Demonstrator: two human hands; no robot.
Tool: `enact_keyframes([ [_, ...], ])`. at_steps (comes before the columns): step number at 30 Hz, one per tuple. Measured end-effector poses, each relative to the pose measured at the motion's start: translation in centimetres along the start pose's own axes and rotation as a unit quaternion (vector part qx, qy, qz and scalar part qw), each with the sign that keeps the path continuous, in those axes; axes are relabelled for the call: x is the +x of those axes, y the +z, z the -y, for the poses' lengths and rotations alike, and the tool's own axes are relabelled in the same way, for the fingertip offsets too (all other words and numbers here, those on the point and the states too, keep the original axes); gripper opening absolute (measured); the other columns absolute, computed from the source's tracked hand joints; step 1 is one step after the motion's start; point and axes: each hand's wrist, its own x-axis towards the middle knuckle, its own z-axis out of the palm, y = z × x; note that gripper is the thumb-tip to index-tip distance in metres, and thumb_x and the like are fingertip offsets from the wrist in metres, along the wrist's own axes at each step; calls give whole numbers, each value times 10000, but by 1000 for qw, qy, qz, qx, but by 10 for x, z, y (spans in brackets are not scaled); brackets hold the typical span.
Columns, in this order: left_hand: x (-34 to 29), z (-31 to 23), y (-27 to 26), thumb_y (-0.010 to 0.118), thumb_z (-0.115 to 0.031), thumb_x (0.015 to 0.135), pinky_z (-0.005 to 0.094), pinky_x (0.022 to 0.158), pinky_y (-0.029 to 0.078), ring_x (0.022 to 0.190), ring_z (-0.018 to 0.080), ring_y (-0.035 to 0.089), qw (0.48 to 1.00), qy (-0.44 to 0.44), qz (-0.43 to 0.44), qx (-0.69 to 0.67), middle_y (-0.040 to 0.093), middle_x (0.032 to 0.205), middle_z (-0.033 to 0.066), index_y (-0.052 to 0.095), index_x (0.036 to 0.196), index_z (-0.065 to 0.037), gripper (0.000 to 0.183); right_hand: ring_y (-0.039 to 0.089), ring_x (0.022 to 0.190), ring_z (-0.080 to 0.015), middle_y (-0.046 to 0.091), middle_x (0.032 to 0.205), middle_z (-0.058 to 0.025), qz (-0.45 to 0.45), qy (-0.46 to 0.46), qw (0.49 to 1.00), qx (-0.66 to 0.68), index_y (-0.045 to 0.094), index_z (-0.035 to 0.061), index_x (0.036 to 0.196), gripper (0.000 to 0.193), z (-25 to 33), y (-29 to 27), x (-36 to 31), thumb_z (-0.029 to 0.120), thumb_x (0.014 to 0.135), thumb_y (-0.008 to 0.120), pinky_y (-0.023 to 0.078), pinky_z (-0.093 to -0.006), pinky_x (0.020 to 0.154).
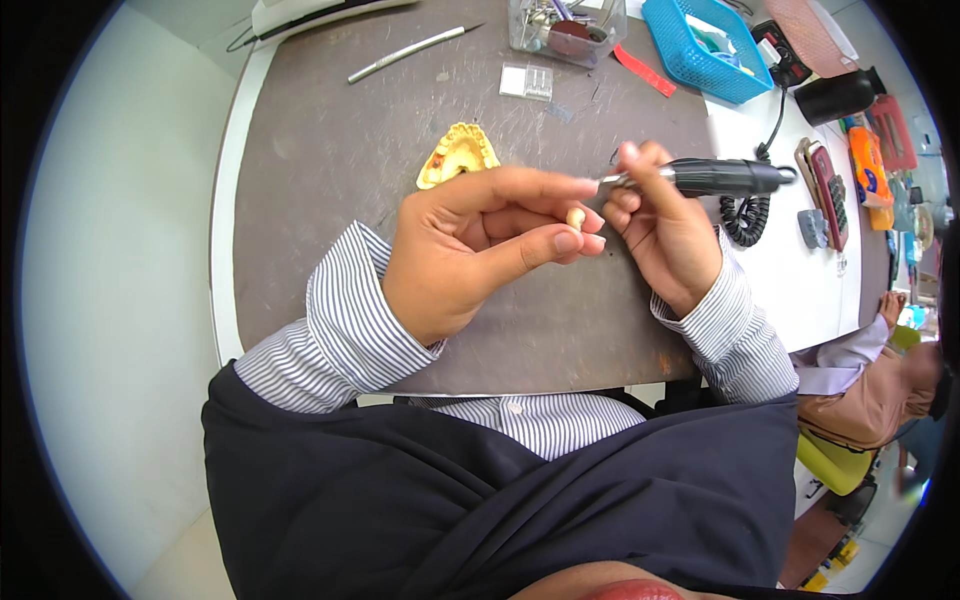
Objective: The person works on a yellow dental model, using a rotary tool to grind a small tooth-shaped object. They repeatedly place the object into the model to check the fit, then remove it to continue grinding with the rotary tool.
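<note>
My left hand (455,255) pinches a small cream-coloured tooth-shaped piece (575,217) between the thumb and fingers, above the brown tabletop. In my right hand (672,240) is a black rotary handpiece (725,177), held like a pen with its metal nose pointing left. The nose comes close to the left fingertips, just above the tooth piece; blur hides the bit, so I cannot tell whether it touches. Just beyond my left hand lies a yellow dental cast (467,136), an arch of teeth with a reddish spot on its left side, partly covered by the hand.
Farther back are a pen-like brush (415,54), a clear box of tools (568,42), a small clear case (526,82), a red strip (645,71) and a blue basket (690,60). A coiled black cord (745,222) lies right, near a phone (822,180). Another person (860,395) sits far right.
</note>
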Motion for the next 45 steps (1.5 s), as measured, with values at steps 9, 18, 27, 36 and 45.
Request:
enact_keyframes([
  [9, -1, -1, -1, 529, -88, 878, 285, 773, 522, 864, 188, 628, 999, -41, -9, -26, 613, 982, 159, 554, 1095, -2, 235, 553, 493, -135, 524, 739, -131, -37, 0, 969, -245, 137, -93, 1185, 744, 11, 9, 0, 137, 758, 701, 471, -244, 397],
  [18, 0, -3, -2, 516, -91, 886, 248, 776, 521, 848, 144, 626, 993, -57, -20, -97, 610, 996, 125, 552, 1096, -32, 221, 545, 402, -128, 538, 546, -62, -13, -71, 908, -413, 108, 34, 1332, 812, 18, 5, -1, 129, 767, 684, 442, -235, 348],
  [27, -1, -1, -2, 562, -81, 856, 250, 764, 526, 878, 157, 629, 995, -42, -20, -91, 622, 990, 139, 570, 990, -57, 137, 522, 391, -102, 499, 487, -29, 1, -107, 829, -549, 478, 39, 1182, 456, 23, 7, -4, 135, 777, 664, 390, -240, 369],
  [36, 0, -2, -3, 563, -86, 857, 252, 759, 524, 880, 158, 627, 996, -43, -29, -75, 620, 992, 126, 564, 945, -75, 88, 452, 448, -102, 460, 510, -24, -35, -230, 746, -624, 561, 42, 1080, 338, 21, -2, -1, 166, 779, 651, 393, -249, 465],
  [45, 1, -1, -3, 575, -76, 848, 287, 791, 514, 901, 183, 616, 999, -23, -26, -37, 615, 985, 133, 561, 1032, -51, 186, 485, 535, -95, 509, 630, -17, 2, -350, 817, -458, 584, 28, 1003, 262, 22, 4, -5, 113, 765, 656, 416, -218, 534],
])
